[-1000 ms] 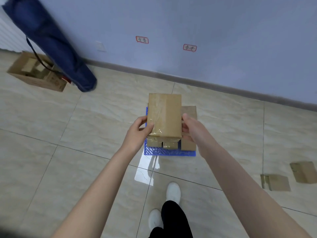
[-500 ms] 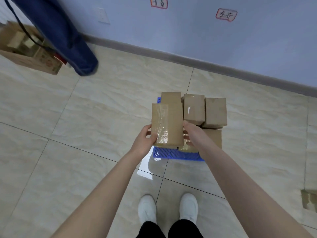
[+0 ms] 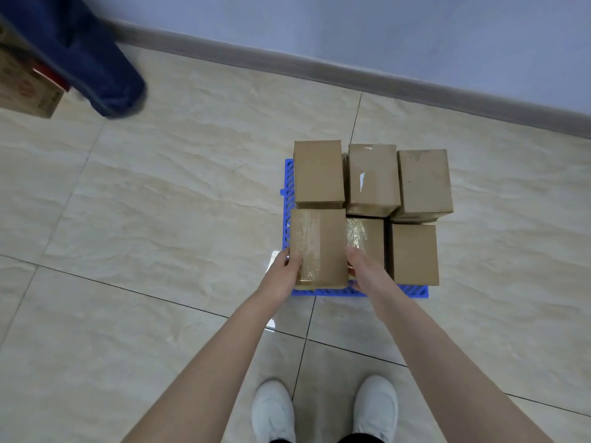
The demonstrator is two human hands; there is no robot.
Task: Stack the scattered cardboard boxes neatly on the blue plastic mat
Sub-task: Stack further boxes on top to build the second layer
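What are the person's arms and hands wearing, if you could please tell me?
Nothing that shows. The left forearm and right forearm are bare down to the picture's edge, with no sleeves in view. The left hand and right hand have no gloves, and no watch, bracelet or ring is visible.

Head-worn camera looks steeply down at the floor, apparently from standing.

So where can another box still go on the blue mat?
The mat is crowded: only thin strips show at its left and front edges. The lowest spot is atop the taped middle box, between the held box, gripped by the left hand and right hand, and the front-right box. Floor tiles left of the mat are bare.
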